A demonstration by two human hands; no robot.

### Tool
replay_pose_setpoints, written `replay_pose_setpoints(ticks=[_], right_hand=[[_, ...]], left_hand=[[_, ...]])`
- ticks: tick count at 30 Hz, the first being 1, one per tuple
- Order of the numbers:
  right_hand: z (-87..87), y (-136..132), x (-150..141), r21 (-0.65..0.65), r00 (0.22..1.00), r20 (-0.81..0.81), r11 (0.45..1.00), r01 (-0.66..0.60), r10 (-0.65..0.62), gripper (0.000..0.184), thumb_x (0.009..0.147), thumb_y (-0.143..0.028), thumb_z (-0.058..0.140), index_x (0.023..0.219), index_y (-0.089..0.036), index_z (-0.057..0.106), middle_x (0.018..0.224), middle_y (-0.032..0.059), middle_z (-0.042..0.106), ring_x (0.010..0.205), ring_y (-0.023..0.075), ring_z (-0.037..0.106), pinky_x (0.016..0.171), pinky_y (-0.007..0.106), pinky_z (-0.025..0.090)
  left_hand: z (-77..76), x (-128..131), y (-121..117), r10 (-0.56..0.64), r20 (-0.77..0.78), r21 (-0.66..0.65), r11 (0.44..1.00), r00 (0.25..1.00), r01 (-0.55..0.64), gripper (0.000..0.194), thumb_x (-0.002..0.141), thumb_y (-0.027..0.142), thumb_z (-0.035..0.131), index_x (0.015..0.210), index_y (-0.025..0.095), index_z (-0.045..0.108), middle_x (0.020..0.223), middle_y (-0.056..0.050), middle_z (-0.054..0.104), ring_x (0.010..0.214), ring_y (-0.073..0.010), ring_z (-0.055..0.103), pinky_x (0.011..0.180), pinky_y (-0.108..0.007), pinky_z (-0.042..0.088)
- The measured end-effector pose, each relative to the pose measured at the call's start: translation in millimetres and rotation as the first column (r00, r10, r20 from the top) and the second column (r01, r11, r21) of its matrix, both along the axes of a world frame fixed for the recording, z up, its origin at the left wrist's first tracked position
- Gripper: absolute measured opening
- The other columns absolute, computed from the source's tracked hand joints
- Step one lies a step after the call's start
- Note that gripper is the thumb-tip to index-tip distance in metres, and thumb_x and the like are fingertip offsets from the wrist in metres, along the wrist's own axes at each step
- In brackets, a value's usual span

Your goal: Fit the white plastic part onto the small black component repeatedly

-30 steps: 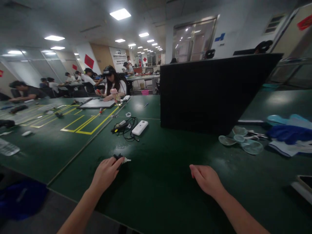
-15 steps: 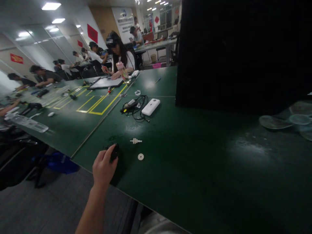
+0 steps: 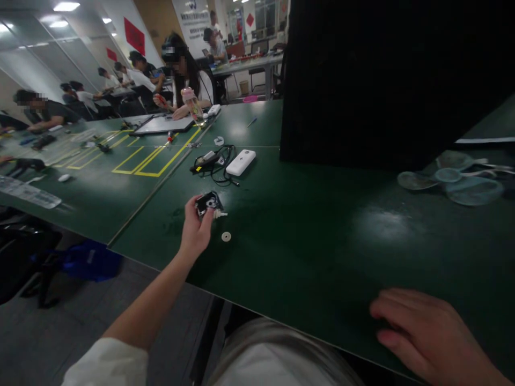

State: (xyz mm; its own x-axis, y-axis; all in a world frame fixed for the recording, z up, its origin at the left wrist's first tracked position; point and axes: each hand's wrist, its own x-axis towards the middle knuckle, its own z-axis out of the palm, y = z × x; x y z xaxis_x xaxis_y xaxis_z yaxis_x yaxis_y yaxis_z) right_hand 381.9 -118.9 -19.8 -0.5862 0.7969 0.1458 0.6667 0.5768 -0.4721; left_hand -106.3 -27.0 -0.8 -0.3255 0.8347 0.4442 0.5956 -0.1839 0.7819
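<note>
My left hand grips a small black box-shaped part with a round silvery piece at its centre, raised slightly above the green table. Just beyond the thumb lies a white stepped shaft, partly covered by the hand and the black part. A flat white washer-like disc with a hole rests on the table, closer to me. At the lower right, my right hand hovers over the table edge area, thumb apart from loosely bent fingers, with nothing seen in it.
A white power bank and a tangle of black cable lie further back. A large black panel stands at the right rear, near translucent fan blades. A person works across the table behind a pink-lidded bottle.
My left hand has lifted the black part and moved it right, over the white shaft, turning its face to view. My right hand has come in at the lower right. The view has shifted.
</note>
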Motion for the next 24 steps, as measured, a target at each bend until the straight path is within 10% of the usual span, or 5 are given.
replay_pose_setpoints(ticks=[9,16,24], right_hand=[[78.7,84.7,-78.7,-0.015,0.954,0.025,0.954,0.3,-0.3,0.067,0.094,-0.071,0.031,0.057,-0.022,0.058,0.056,0.0052,0.057,0.053,0.0176,0.049,0.055,0.033,0.031],[53.1,122.9,-101.9,-0.275,0.673,-0.378,0.771,0.574,-0.636,0.082,0.092,-0.08,0.016,0.065,-0.019,0.064,0.056,0.0058,0.058,0.053,0.018,0.055,0.055,0.031,0.039],[38.5,126.4,-82.1,-0.273,0.781,-0.162,0.788,0.552,-0.603,0.073,0.098,-0.07,0.025,0.067,-0.018,0.066,0.061,0.006,0.063,0.056,0.0188,0.058,0.056,0.032,0.04]], left_hand=[[-3.1,77.1,20.4,-0.342,-0.137,-0.324,0.903,0.93,0.284,0.044,0.096,0.038,0.053,0.135,0.019,0.045,0.12,-0.012,0.064,0.108,-0.0252,0.063,0.099,-0.044,0.049],[6.9,196.1,26.0,-0.496,-0.098,-0.35,0.828,0.863,0.437,0.047,0.094,0.04,0.056,0.135,0.018,0.049,0.125,-0.014,0.064,0.116,-0.0319,0.061,0.104,-0.05,0.044],[5.2,217.2,33.9,-0.493,0.322,-0.283,0.764,0.808,0.579,0.048,0.102,0.045,0.042,0.142,0.021,0.037,0.13,-0.015,0.061,0.108,-0.0228,0.066,0.093,-0.04,0.053]])
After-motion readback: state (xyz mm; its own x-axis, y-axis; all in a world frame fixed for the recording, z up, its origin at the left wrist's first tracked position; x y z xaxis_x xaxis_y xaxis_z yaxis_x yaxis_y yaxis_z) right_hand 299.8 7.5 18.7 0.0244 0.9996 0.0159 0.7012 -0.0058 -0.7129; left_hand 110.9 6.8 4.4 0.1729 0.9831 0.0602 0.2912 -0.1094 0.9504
